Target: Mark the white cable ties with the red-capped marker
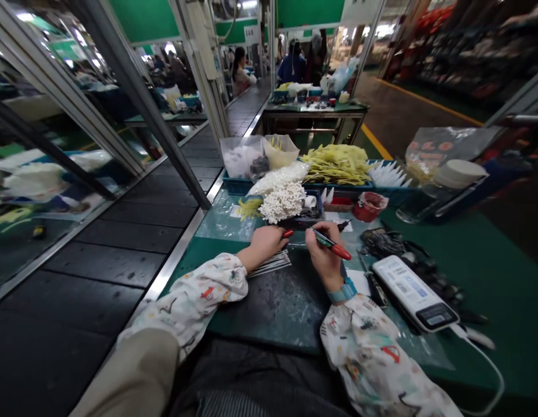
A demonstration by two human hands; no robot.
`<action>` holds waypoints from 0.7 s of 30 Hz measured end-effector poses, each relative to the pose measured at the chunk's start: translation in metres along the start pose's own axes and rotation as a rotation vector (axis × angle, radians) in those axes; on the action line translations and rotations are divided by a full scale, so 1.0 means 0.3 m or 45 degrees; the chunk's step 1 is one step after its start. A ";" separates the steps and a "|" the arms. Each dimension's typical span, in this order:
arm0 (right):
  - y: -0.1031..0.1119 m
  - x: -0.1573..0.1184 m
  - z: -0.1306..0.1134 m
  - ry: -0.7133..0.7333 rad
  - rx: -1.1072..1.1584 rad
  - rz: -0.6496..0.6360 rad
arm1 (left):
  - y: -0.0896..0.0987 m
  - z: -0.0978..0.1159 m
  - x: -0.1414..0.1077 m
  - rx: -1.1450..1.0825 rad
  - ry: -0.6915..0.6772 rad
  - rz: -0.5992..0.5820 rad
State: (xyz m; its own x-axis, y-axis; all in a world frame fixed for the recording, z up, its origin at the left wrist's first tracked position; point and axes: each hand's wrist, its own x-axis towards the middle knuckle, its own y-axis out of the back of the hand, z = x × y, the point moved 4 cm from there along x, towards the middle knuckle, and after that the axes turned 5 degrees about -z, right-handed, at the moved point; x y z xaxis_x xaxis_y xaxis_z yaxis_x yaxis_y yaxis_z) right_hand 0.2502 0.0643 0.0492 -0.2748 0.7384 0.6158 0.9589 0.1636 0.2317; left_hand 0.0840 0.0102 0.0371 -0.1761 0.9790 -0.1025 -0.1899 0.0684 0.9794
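Reading the head feed, I have the right hand closed around a red-capped marker, its fingers wrapped on the barrel at centre frame, a blue wristband just below. The left hand sits just beside it, fingers pinched together on a small red-tipped piece; I can't tell what that piece is. Under the left hand, a bundle of thin white rods lies on a dark green cutting mat. Just above the hands is a heap of white bead-tipped stems, with yellow stems in a blue tray behind it. To the right sit a red cup and a white corded device. A black conveyor belt runs along the left of the frame, and co-workers sit at benches near the top.
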 end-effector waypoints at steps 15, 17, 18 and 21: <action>0.020 0.024 0.044 -0.226 0.334 0.155 | 0.058 -0.031 -0.086 -0.624 -0.124 0.384; 0.016 0.020 0.047 -0.232 0.331 0.136 | 0.060 -0.033 -0.106 -0.830 -0.158 0.464; 0.013 0.018 0.047 -0.233 0.325 0.126 | 0.058 -0.032 -0.113 -0.893 -0.169 0.482; 0.000 0.017 0.036 -0.223 0.295 0.068 | 0.061 -0.018 -0.129 -0.961 -0.223 0.526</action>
State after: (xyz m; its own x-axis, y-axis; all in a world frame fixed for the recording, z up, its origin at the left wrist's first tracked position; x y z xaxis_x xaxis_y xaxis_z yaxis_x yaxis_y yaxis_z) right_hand 0.2495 0.0753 0.0443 -0.2263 0.8484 0.4785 0.9678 0.2516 0.0115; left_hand 0.0821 -0.0275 0.0580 -0.2330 0.9171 0.3235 -0.7427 -0.3825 0.5496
